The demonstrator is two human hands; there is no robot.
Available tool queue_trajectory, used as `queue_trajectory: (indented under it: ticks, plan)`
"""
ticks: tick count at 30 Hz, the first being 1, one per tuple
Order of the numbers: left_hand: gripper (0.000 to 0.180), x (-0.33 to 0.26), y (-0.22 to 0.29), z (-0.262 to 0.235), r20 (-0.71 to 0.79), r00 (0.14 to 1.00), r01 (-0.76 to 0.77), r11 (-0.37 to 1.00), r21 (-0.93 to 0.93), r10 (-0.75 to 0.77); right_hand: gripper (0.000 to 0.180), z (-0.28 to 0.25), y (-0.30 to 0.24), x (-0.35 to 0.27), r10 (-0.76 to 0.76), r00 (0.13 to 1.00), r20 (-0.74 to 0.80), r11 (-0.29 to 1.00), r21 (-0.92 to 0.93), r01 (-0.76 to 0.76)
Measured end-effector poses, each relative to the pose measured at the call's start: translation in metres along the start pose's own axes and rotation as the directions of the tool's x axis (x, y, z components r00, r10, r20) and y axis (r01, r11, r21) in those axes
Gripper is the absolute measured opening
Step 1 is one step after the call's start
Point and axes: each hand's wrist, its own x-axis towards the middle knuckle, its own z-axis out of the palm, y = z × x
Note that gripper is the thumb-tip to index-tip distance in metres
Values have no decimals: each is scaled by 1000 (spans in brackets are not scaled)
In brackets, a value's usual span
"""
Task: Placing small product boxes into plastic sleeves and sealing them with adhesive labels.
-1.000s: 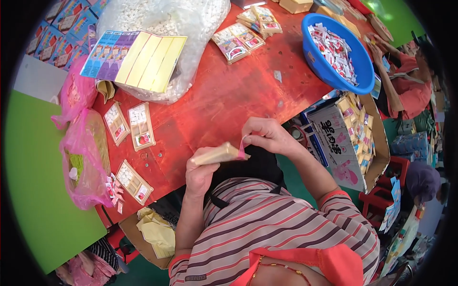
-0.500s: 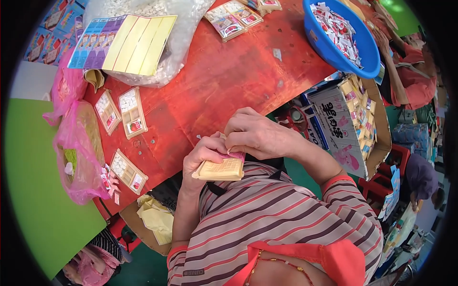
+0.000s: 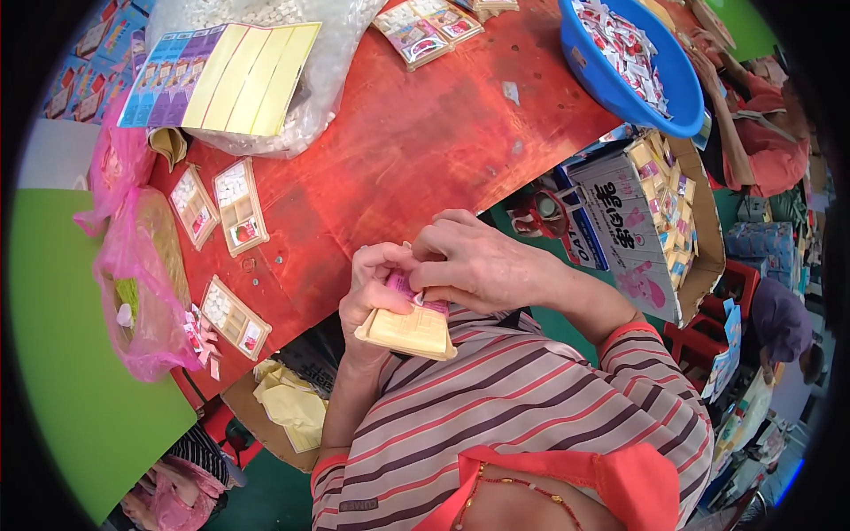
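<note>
My left hand [image 3: 366,288] is wrapped round a pale yellow plastic tray [image 3: 407,332], held in front of my striped shirt. A purple-pink label strip [image 3: 404,283] lies across the tray, partly hidden by my fingers. The bent fingers of my right hand [image 3: 478,261] are pinched together at the label's right side, against the tray. On the red table [image 3: 398,168], to the left, lie three similar trays, an upright one [image 3: 239,208], another beside it [image 3: 193,206] and a nearer one [image 3: 235,317], with white pieces and small red-printed packets in their compartments.
A clear bag of white pieces [image 3: 305,133] with a label sheet [image 3: 252,75] on it stands at far left, near a pink bag [image 3: 133,292]. At right are a blue basin [image 3: 589,84] of packets and a carton [image 3: 624,230] of filled trays. A person [image 3: 753,133] works beyond.
The tray has tilted and its lower right corner has dropped a little. More of the purple label shows, and my right hand has shifted slightly down along it.
</note>
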Motion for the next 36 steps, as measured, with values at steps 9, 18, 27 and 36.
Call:
queue_trajectory:
  ticks: [9, 18, 27, 36]
  plan:
    - [13, 1, -3, 11, -84, 996, 17, 959, -283, -43, 38, 17, 8, -4, 165, 985, -58, 955, 257, -145]
    - [18, 11, -8, 10, -115, 993, -32, 891, -453, -23, 33, 23, 17, 3, 285, 947, -150, 857, 483, -182]
    - [20, 15, -14, 0, -203, 968, 26, 858, -512, -151, 48, 19, 6, -16, -84, 929, -360, 992, 62, 114]
    - [19, 14, -14, 1, -173, 975, 16, 821, -570, -139, 45, 12, 7, -23, 128, 878, -462, 940, 339, 42]
